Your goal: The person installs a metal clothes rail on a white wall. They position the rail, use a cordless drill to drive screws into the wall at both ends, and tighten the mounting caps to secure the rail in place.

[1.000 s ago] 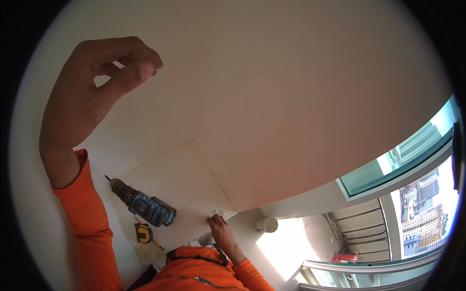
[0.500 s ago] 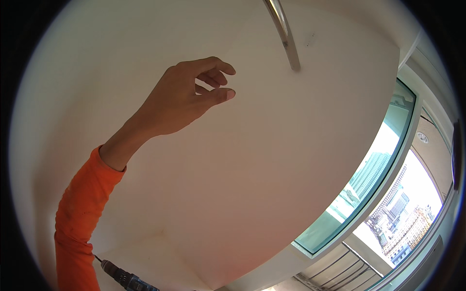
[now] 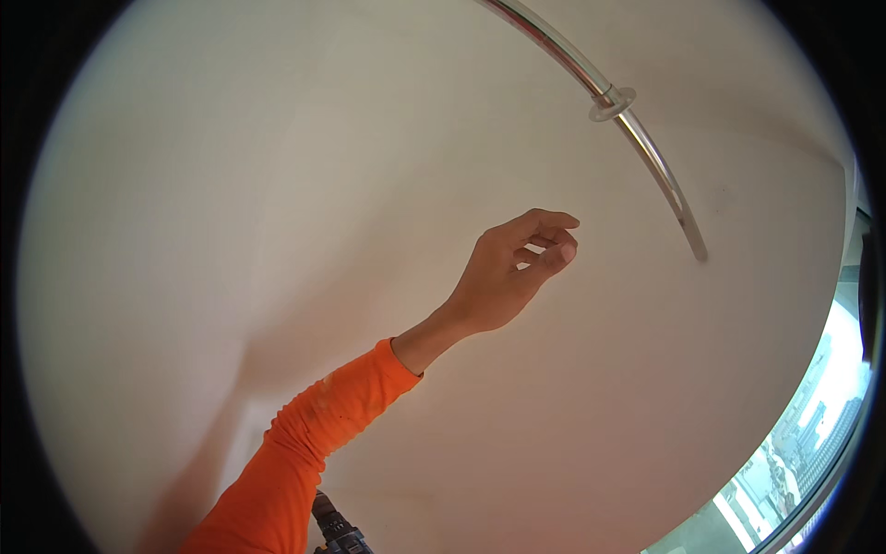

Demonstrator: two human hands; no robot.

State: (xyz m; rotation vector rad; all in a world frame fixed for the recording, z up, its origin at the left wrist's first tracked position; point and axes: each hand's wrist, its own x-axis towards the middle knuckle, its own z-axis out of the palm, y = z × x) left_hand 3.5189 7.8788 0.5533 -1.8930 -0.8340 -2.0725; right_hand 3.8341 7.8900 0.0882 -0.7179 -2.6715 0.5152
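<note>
My left hand (image 3: 515, 268), in an orange sleeve, is raised before a pale wall (image 3: 388, 203). Its fingers are curled, with the thumb close against them in a loose pinch. Anything small between the fingertips cannot be made out. Up and to the right of it, apart from the hand, a shiny metal rod (image 3: 558, 46) slants down toward the wall. A round collar (image 3: 612, 104) sits around the rod, some way from its lower end. Below my left forearm, part of a dark power drill (image 3: 340, 531) shows at the lower edge. My right hand is out of sight.
A curved-looking strip of window (image 3: 798, 443) lies at the lower right, with buildings outside. Faint marks (image 3: 722, 196) show on the wall beside the rod's end. My arm casts a soft shadow (image 3: 277, 355) on the wall.
My left hand has moved right and down in the picture, toward the rod's end. The view has shifted, so more of the rod and its collar show and less of the window.
</note>
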